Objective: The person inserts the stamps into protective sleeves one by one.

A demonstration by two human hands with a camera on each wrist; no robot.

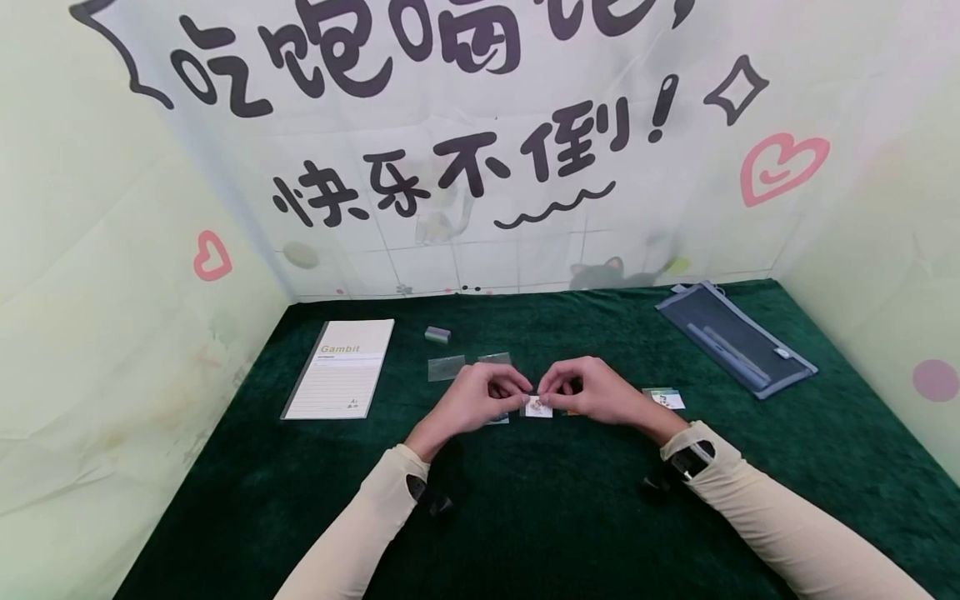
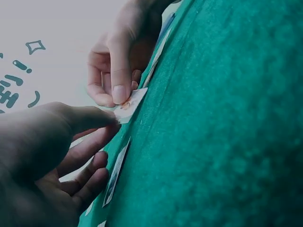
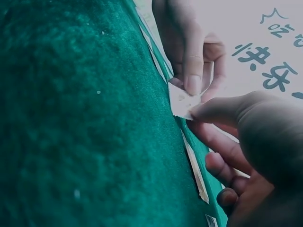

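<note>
Since a small white rectangular card with a tiny coloured picture [image 1: 538,407] is held from two sides at once, it is steadied by both bare hands together. One edge is clamped between the thumb and forefinger of the left hand [image 1: 476,394]; the opposite edge is pinched likewise by the right hand [image 1: 596,390]. Such a fingertip grip is probably used so that so thin a piece can be controlled while its picture is left largely uncovered. The card is held between the hands, over the middle of the dark green velvety cloth [image 1: 540,517]; whether the cloth is touched by its lower edge cannot be told.

A flat pale-edged piece [image 1: 498,419] is partly hidden under the left hand, and an orange-tinted piece [image 1: 572,413] under the right; a white card with a bluish edge [image 1: 667,400] is seen beside the right wrist. These seem to be laid in a loose row for easy reach. Two clear plastic rectangles [image 1: 446,368] are placed just behind the left hand. A white lined notebook [image 1: 341,375], a purple, white and green block [image 1: 437,335] and a blue mesh pouch [image 1: 738,340] are set farther out, presumably to leave working room.
</note>
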